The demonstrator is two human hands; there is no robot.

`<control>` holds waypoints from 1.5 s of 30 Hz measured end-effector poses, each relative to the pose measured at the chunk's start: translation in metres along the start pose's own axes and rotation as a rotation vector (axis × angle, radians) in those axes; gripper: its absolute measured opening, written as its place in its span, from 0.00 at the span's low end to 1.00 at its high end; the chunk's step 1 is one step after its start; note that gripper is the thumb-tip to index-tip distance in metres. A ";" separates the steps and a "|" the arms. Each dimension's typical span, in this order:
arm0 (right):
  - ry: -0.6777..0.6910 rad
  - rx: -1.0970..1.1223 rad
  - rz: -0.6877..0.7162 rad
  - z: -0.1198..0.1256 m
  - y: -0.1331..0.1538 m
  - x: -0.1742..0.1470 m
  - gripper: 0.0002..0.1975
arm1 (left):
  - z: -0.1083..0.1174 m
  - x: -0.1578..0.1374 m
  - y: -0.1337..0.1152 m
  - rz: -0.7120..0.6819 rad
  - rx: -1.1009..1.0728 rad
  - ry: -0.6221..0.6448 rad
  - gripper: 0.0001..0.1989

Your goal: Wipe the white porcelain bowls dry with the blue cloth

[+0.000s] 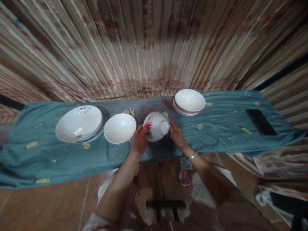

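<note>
Tilted on its side above the table, a white bowl (157,130) with a red flower print has its foot turned to the right. My left hand (139,140) grips its rim on the left. On the other side my right hand (176,132), with a silver bangle at the wrist, presses a bluish cloth (166,120) against the bowl near its foot. The hand hides part of the cloth. Close by on the left stands a plain white bowl (120,128), with wooden chopsticks (132,112) partly hidden behind it.
A stack of large white dishes (79,125) sits at the left. Several white bowls (190,101) are stacked at the back right. A black phone (261,122) lies farther right on the teal tablecloth (216,141). Patterned curtains (154,48) hang behind the table.
</note>
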State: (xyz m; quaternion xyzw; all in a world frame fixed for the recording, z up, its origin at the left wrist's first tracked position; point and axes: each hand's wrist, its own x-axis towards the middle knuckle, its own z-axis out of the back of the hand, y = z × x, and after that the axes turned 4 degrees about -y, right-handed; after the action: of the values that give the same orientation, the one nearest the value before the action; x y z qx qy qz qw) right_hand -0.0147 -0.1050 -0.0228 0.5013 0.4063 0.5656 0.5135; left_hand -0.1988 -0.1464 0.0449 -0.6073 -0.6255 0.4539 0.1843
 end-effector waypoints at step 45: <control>0.045 -0.352 0.197 -0.015 -0.002 -0.055 0.31 | -0.001 0.020 0.002 0.063 -0.132 -0.062 0.08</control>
State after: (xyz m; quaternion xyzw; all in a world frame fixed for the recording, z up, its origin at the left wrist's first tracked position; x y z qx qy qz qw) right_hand -0.0312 -0.1584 -0.0354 0.4281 0.2616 0.6865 0.5263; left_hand -0.2007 -0.1280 0.0373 -0.6233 -0.6399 0.4358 0.1102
